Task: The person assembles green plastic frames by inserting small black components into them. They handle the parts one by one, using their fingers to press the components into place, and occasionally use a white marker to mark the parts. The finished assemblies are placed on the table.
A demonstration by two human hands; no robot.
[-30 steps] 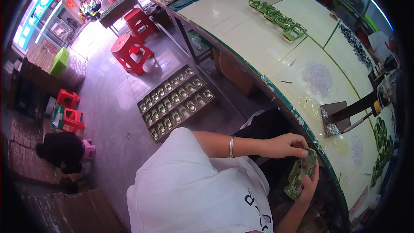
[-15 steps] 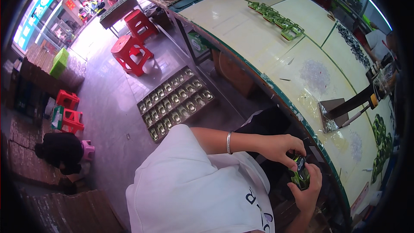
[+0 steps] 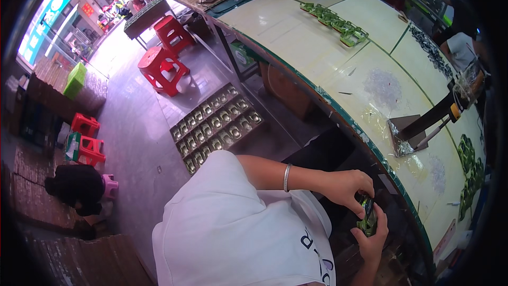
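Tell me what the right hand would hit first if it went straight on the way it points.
The right hand would first meet the green part it holds, then probably the left hand beyond; depth is hard to judge.

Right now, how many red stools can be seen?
4. Upper left of the picture: a front red stool and, just beyond it, a back red stool. Farther left: an upper red stool and a lower red stool. Others may be hidden.
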